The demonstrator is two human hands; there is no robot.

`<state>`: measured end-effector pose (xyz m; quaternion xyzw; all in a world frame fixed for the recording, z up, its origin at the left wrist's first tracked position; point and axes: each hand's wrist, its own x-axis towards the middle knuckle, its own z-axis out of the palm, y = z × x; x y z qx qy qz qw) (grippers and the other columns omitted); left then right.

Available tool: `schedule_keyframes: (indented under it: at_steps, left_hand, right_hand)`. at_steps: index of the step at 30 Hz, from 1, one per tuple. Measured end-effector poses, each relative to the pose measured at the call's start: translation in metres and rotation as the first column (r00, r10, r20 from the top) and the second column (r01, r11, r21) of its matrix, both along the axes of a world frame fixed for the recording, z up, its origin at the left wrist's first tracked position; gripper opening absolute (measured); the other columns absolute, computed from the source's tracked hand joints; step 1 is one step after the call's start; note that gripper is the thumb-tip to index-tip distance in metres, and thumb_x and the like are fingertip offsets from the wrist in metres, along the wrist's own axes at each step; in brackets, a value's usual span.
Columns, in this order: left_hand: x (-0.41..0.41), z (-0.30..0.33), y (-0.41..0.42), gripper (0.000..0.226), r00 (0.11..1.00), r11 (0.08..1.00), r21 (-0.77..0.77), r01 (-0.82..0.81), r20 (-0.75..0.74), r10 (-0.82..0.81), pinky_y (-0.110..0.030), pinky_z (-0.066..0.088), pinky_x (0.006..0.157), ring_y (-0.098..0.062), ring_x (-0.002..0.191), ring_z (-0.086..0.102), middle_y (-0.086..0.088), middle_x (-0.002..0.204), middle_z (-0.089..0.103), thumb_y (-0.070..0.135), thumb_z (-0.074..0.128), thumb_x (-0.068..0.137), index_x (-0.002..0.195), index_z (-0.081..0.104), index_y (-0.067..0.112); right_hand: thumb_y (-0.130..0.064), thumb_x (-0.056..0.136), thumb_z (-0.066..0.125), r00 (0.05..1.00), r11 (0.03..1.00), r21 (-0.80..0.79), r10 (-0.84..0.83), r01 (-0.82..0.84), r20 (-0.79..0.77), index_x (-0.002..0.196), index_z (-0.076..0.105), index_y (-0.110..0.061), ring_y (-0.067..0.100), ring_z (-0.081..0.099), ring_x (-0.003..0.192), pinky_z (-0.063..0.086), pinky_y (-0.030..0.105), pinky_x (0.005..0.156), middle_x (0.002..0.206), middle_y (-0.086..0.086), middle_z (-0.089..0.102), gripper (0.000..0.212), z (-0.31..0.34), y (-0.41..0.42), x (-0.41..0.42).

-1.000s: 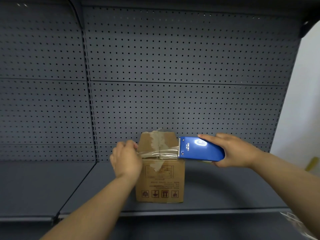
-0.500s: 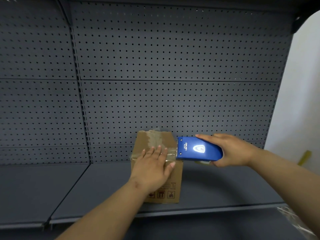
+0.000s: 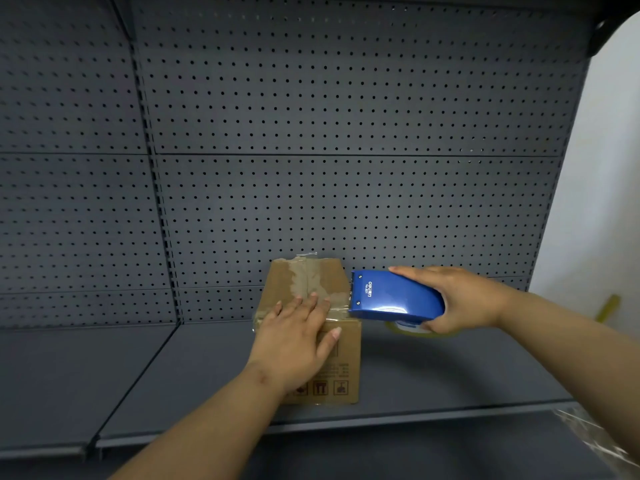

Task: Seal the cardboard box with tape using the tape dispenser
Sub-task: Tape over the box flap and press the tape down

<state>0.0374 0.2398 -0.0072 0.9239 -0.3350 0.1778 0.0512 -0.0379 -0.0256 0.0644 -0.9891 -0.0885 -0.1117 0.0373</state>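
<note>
A small cardboard box (image 3: 341, 362) stands on the grey shelf (image 3: 433, 372), its flaps closed and its top marked by old tape. My left hand (image 3: 294, 332) lies flat on the box's top near edge, fingers spread, pressing a strip of clear tape (image 3: 337, 304) that runs across the lid. My right hand (image 3: 460, 299) grips the blue tape dispenser (image 3: 394, 296) at the box's upper right corner, its toothed end against the tape. Part of the yellowish tape roll (image 3: 412, 328) shows under the dispenser.
A grey pegboard wall (image 3: 346, 168) rises right behind the box. The shelf's front lip (image 3: 381, 422) runs below it. A white wall (image 3: 602, 202) and a yellow object (image 3: 607, 306) are at the right; crinkled clear plastic (image 3: 595, 438) sits bottom right.
My left hand let go of the tape's free end at the box's left side and now lies flat on the lid. The dispenser has stayed at the right edge.
</note>
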Motion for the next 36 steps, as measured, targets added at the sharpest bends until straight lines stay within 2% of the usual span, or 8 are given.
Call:
schedule_keyframes:
  at_steps: [4, 13, 18, 24, 27, 31, 34, 36]
  left_hand:
    - [0.002, -0.001, 0.001, 0.083, 1.000, 1.000, -0.010, -0.004, -0.004, 0.004, -0.037, 0.009, 0.117, -0.015, 0.146, 0.015, 0.006, 0.159, 0.018, 0.063, -0.009, 0.075, 0.149, 0.015, 0.031]
    - [0.000, 0.003, 0.000, 0.085, 0.999, 1.000, 0.019, -0.008, -0.035, 0.009, -0.038, 0.010, 0.117, -0.015, 0.145, 0.016, 0.005, 0.158, 0.018, 0.065, -0.009, 0.074, 0.148, 0.018, 0.033]
    - [-0.003, 0.009, -0.002, 0.066, 0.994, 0.999, 0.035, -0.030, -0.108, 0.033, -0.041, 0.007, 0.119, -0.016, 0.146, 0.013, 0.004, 0.159, 0.015, 0.065, 0.009, 0.089, 0.148, 0.013, 0.037]
    - [-0.009, 0.025, -0.010, 0.062, 0.962, 0.993, 0.114, -0.038, -0.264, 0.067, -0.048, 0.003, 0.118, -0.023, 0.147, 0.005, -0.002, 0.160, 0.008, 0.068, 0.004, 0.087, 0.145, 0.005, 0.049]
    - [-0.012, 0.037, -0.019, 0.066, 0.955, 0.995, 0.068, -0.070, -0.283, 0.087, -0.050, 0.002, 0.118, -0.023, 0.145, 0.017, -0.005, 0.157, 0.025, 0.064, -0.002, 0.088, 0.142, 0.029, 0.044]
    - [-0.014, 0.040, -0.049, 0.076, 0.972, 0.992, -0.025, -0.123, -0.205, 0.116, -0.045, 0.003, 0.119, -0.026, 0.144, 0.023, -0.013, 0.138, 0.053, 0.055, -0.001, 0.093, 0.122, 0.060, 0.022]
    - [-0.012, 0.033, -0.067, 0.072, 0.960, 0.968, -0.144, -0.204, -0.226, 0.168, -0.043, 0.010, 0.118, -0.028, 0.143, 0.023, -0.017, 0.137, 0.051, 0.054, 0.008, 0.095, 0.122, 0.055, 0.008]
    - [-0.011, 0.029, -0.071, 0.073, 0.948, 0.959, -0.114, -0.260, -0.220, 0.231, -0.052, 0.009, 0.116, -0.033, 0.143, 0.020, -0.017, 0.143, 0.044, 0.060, 0.011, 0.092, 0.130, 0.043, 0.008]
  right_hand:
    - [-0.063, 0.064, 0.062, 1.000, 1.000, -0.026, -0.010, 0.010, 0.012, 0.136, 0.010, -0.056, 0.006, 0.043, 0.102, 0.038, 0.022, 0.089, 0.120, -0.016, 0.046, 0.089, 0.001, -0.010, -0.009]
    - [-0.056, 0.068, 0.065, 0.999, 0.995, -0.089, -0.040, 0.041, 0.005, 0.123, -0.003, -0.070, 0.009, 0.049, 0.099, 0.043, 0.026, 0.087, 0.118, -0.011, 0.051, 0.089, -0.007, -0.035, -0.030]
    - [-0.057, 0.068, 0.064, 0.998, 0.993, -0.101, -0.055, 0.055, -0.001, 0.131, 0.002, -0.061, 0.008, 0.046, 0.104, 0.041, 0.025, 0.090, 0.128, -0.013, 0.048, 0.089, -0.011, -0.033, -0.031]
    - [-0.057, 0.072, 0.063, 0.999, 0.988, -0.144, -0.046, 0.048, 0.018, 0.141, 0.013, -0.046, 0.006, 0.044, 0.102, 0.034, 0.019, 0.084, 0.121, -0.013, 0.049, 0.086, -0.012, -0.027, -0.027]
    - [-0.050, 0.074, 0.063, 0.999, 0.981, -0.187, -0.054, 0.053, -0.002, 0.140, 0.010, -0.049, 0.007, 0.043, 0.096, 0.036, 0.022, 0.080, 0.101, -0.015, 0.041, 0.086, -0.010, -0.023, -0.025]
    - [-0.047, 0.073, 0.062, 0.999, 0.970, -0.236, -0.055, 0.053, 0.000, 0.139, 0.010, -0.052, 0.006, 0.038, 0.088, 0.035, 0.022, 0.074, 0.095, -0.015, 0.038, 0.085, -0.004, -0.019, -0.023]
    - [-0.053, 0.072, 0.061, 0.998, 0.967, -0.249, -0.056, 0.056, 0.006, 0.138, 0.009, -0.054, 0.008, 0.041, 0.089, 0.039, 0.024, 0.073, 0.096, -0.013, 0.042, 0.084, -0.003, -0.021, -0.021]
    - [-0.057, 0.071, 0.060, 0.999, 0.972, -0.230, -0.045, 0.048, 0.022, 0.137, 0.012, -0.054, 0.010, 0.046, 0.095, 0.043, 0.026, 0.077, 0.101, -0.012, 0.048, 0.082, -0.002, -0.021, -0.020]
